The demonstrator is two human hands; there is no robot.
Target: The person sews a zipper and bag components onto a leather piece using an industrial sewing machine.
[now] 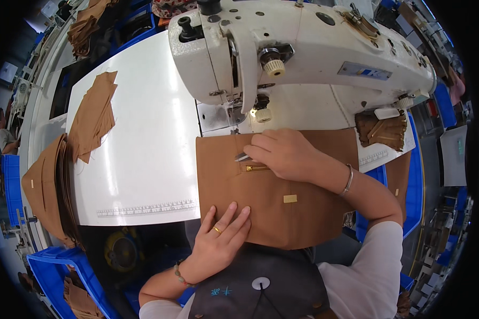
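Observation:
A brown fabric panel (pixel 266 212) lies across the front of the sewing table and hangs over its edge. It has a short zipper (pixel 256 168) with a brass-coloured pull and a small yellow tag (pixel 290 199). My right hand (pixel 285 154) is closed around small metal thread snips (pixel 242 157), their points low over the fabric just above the zipper. Most of the snips is hidden by my fingers. My left hand (pixel 221 239) rests on the panel's lower left edge, fingers spread. The needle and presser foot (pixel 234 126) stand at the panel's far edge.
The white sewing machine (pixel 314 48) spans the far side. Cut brown strips (pixel 94 114) lie on the white tabletop (pixel 143 138), with stacked brown panels (pixel 48 191) at its left edge. Brown pieces (pixel 380 132) sit at right. Blue bins (pixel 64 260) flank the table.

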